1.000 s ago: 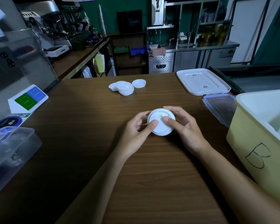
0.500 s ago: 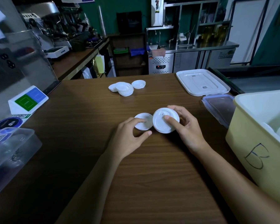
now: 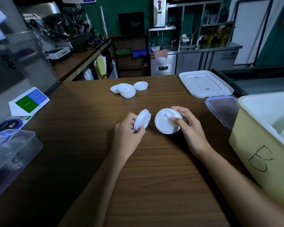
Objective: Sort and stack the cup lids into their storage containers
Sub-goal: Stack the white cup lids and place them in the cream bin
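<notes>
At the middle of the wooden table [image 3: 154, 177] my left hand [image 3: 128, 135] pinches a small white lid [image 3: 142, 119], tilted on edge. My right hand [image 3: 190, 128] grips a larger white lid [image 3: 164, 122] with its face turned toward me. The two lids are a short gap apart. A pile of several white lids [image 3: 127, 90] lies farther back, with one lid [image 3: 140, 85] beside it. A yellow bin marked B [image 3: 259, 145] stands at the right, white lids showing inside. A clear plastic box [image 3: 10, 154] sits at the left edge.
A white bin cover [image 3: 205, 83] and a clear box cover with a blue rim [image 3: 223, 108] lie at the back right. A white stand with green and blue squares [image 3: 28, 101] and round stickers sit at the left. Counters and kitchen machines fill the background.
Both hands held the lids together as one stack. My left hand has pulled the small lid off to the left and tilted it up, while my right hand keeps the large one.
</notes>
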